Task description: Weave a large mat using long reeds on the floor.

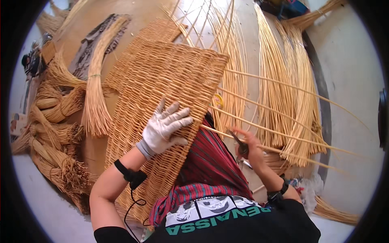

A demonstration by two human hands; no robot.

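Observation:
A woven wicker panel (156,77) lies slanted across my lap, with several long rods (279,125) sticking out from its right edge. My left hand (164,127), in a white glove, rests on the panel near that edge with fingers spread. On the right, my bare right hand (252,148) is closed around a dark pointed hand tool (242,148); its exact kind is hard to make out. The tool's tip is close to the lowest rods, and whether it touches one cannot be told. Red striped cloth (212,162) covers my legs under the panel's edge.
Another woven panel (139,38) lies beneath and beyond the first. Tied bundles of straw-coloured rods (60,150) are heaped at the left, one long bundle (97,81) beside the panel. Loose rods (275,85) lie spread on the floor to the right. A cable (131,206) hangs from my left wrist band.

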